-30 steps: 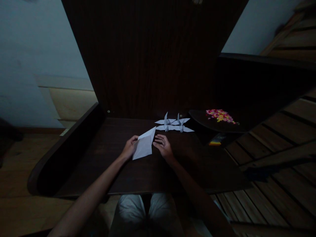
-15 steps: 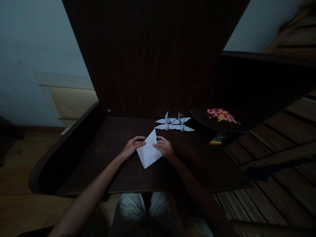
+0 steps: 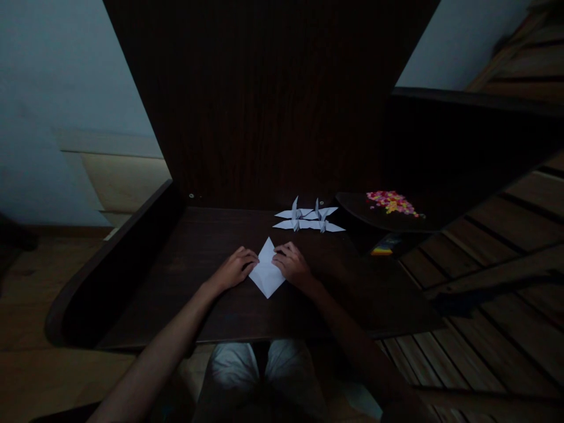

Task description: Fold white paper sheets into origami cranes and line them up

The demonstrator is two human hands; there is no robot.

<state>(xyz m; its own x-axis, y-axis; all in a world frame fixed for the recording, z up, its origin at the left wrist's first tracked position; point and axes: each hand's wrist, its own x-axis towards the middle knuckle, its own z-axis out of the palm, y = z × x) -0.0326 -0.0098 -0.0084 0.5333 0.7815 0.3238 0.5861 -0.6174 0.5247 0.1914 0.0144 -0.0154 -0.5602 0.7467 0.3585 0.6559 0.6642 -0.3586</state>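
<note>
A white folded paper (image 3: 267,279) lies diamond-shaped on the dark desk, one point toward the back and one toward me. At its left corner my left hand (image 3: 240,265) has its fingers closed on the edge. My right hand (image 3: 291,264) grips the right side, fingertips pressed on the paper and covering that corner. Just behind them, several folded white paper cranes (image 3: 308,225) stand close together in two rows, wings spread and touching or overlapping.
A heap of small pink, red and yellow pieces (image 3: 394,202) rests on a dark shelf (image 3: 359,210) at the right. Below it is a small item with a rainbow-coloured edge (image 3: 381,251). A raised side panel (image 3: 110,264) bounds the desk (image 3: 167,317) on the left.
The paper has gone from tilted between my hands to lying flat and squared toward me. Both hands have turned palm-down over its sides. The view has shifted slightly.
</note>
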